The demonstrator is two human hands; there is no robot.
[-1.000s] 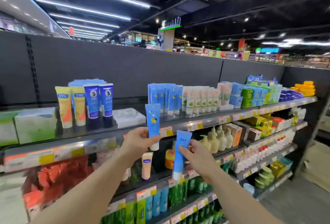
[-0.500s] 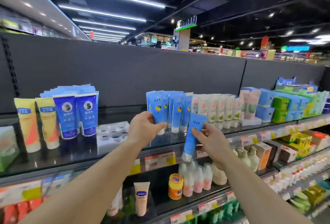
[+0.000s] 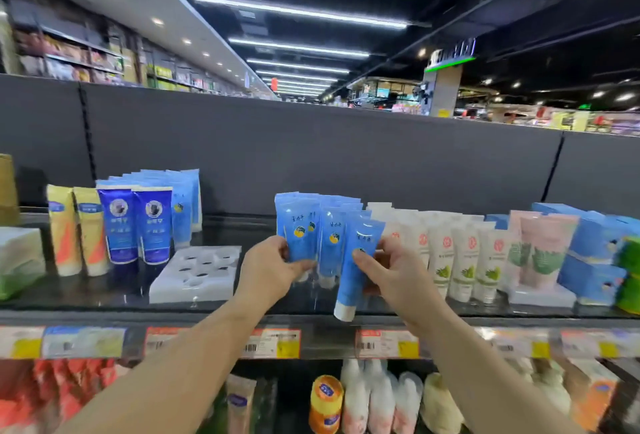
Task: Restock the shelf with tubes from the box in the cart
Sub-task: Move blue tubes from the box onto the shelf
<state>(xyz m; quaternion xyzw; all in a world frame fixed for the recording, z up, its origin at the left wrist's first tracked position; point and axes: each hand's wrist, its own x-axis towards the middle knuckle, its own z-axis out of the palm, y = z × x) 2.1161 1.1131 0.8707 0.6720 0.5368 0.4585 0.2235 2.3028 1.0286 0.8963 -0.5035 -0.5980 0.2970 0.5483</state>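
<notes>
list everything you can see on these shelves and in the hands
light blue tubes: a row, top shelf centre
held tube: one, light blue, white cap down, tilted at the shelf edge
white tubes: several, green leaf print, right of the blue row
dark blue tubes: two, left
yellow tubes: two, far left
white tray: one, holes on top
price tags: shelf rail
left hand: grip on the row's front tube
right hand: grip on held tube

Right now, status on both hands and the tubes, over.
Left hand grips a light blue tube at the row on the top shelf. Right hand pinches a second tube, cap down, not yet seated. Nothing blocking.
</notes>
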